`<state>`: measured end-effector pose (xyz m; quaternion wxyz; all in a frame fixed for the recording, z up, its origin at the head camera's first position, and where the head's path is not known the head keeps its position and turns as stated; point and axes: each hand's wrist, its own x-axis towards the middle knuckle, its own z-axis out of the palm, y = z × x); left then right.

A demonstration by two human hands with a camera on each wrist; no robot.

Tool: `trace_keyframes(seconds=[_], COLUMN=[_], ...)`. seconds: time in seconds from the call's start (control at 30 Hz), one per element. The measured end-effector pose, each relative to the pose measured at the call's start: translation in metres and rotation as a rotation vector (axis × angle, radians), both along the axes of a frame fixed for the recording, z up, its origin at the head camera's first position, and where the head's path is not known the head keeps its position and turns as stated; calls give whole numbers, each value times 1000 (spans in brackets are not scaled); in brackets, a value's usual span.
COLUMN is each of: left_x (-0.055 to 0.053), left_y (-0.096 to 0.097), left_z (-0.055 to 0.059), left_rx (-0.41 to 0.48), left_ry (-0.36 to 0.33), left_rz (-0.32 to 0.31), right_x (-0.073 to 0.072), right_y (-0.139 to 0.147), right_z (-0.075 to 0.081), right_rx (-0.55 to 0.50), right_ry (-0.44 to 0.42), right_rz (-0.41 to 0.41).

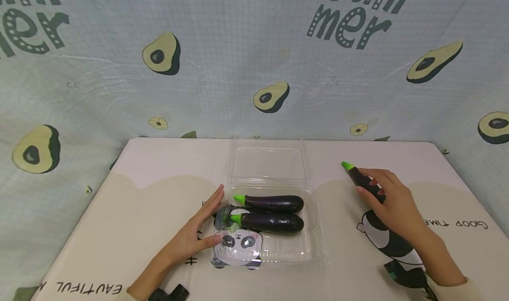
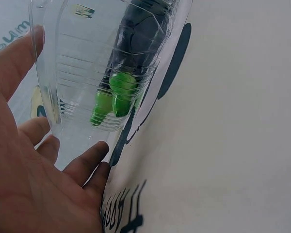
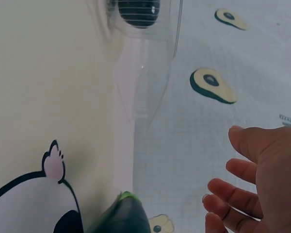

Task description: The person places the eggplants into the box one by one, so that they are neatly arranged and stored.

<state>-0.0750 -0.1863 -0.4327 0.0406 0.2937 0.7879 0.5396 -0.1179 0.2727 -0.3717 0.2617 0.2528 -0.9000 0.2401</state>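
At right of centre in the head view, the right hand point(image 1: 391, 199) is closing its fingers on a toy eggplant point(image 1: 359, 177) lying on the desk point(image 1: 119, 212); it looks light, stiff and smooth, best gripped mid-body. The left hand point(image 1: 200, 230), fingers straight, is steadying the clear container point(image 1: 314, 243) holding two more.

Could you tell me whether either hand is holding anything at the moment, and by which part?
Nothing is clearly held. The right hand lies over the loose eggplant's dark body with relaxed fingers; whether it grips cannot be told. The left hand rests flat against the clear box.

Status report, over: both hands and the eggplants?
Left hand open, touching clear plastic box. Right hand over third eggplant; grip unclear. Two eggplants in box. Nothing between.
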Motion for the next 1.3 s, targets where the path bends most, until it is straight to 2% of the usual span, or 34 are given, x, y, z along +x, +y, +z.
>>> trace_keyframes(seconds=[0.17, 0.4, 0.93, 1.3], left_x=[0, -1, 0, 0], left_y=[0, 0, 2, 1], left_z=[0, 1, 2, 1], left_rx=[-6, -14, -17, -15], left_ry=[4, 7, 2, 7], left_rz=[7, 9, 15, 14], right_x=[0, 2, -1, -2], right_y=[9, 22, 38, 41], right_z=[-4, -10, -32, -41], right_rx=[-24, -55, -80, -75], right_ry=[-6, -76, -185, -215], right_rz=[-50, -144, -240, -248])
